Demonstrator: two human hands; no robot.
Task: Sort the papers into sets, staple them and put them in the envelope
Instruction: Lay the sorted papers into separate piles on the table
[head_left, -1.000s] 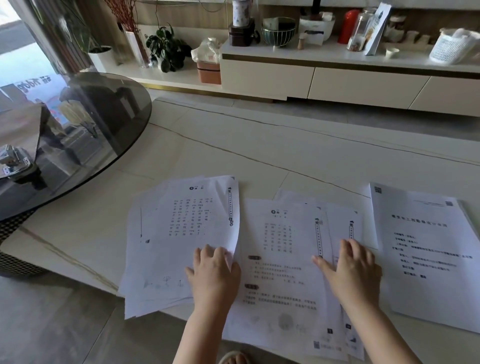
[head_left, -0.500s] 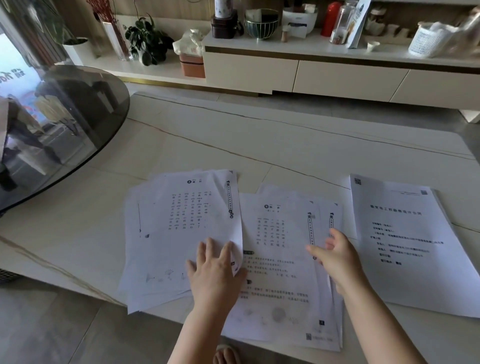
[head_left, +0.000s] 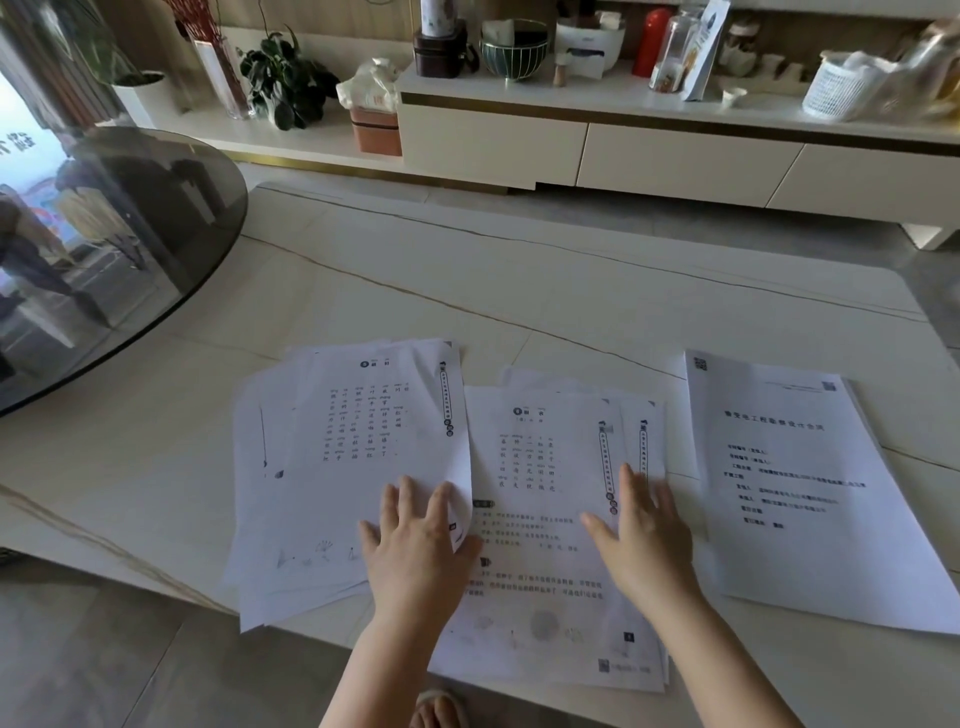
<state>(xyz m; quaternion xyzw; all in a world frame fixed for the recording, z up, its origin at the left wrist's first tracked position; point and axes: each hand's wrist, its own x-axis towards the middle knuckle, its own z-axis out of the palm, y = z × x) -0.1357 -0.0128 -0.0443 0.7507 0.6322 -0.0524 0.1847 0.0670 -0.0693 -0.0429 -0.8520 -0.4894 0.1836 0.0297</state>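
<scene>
Three groups of printed papers lie along the near edge of a pale marble-patterned table (head_left: 545, 291).

The left stack (head_left: 332, 467) is loosely fanned, its sheets skewed against one another, and its lower corners overhang the near edge. The top sheet carries a block of printed characters in columns with a vertical strip along its right margin.

The middle stack (head_left: 545, 493) sits just right of it, with the left stack's right margin lying over its left margin. Several sheets are offset toward the right, showing repeated vertical strips. Its bottom edge also overhangs the near edge of the table.

The right stack (head_left: 800, 483) lies apart from the middle one, toward the near right corner. It is squarer than the others, with a code mark in its top left corner and lines of text down the page.

The left hand (head_left: 415, 551) rests flat on the lower right corner of the left stack, fingers extended and slightly spread, thumb reaching over the seam onto the middle stack. It grips nothing.

The right hand (head_left: 644, 535) lies flat on the right part of the middle stack, fingers straight and pointing away from the person, thumb out to the left. It holds nothing.

A round dark glass top (head_left: 104, 249) overlaps the table's far left corner. Beyond the far edge stands a low white cabinet (head_left: 623, 150).
</scene>
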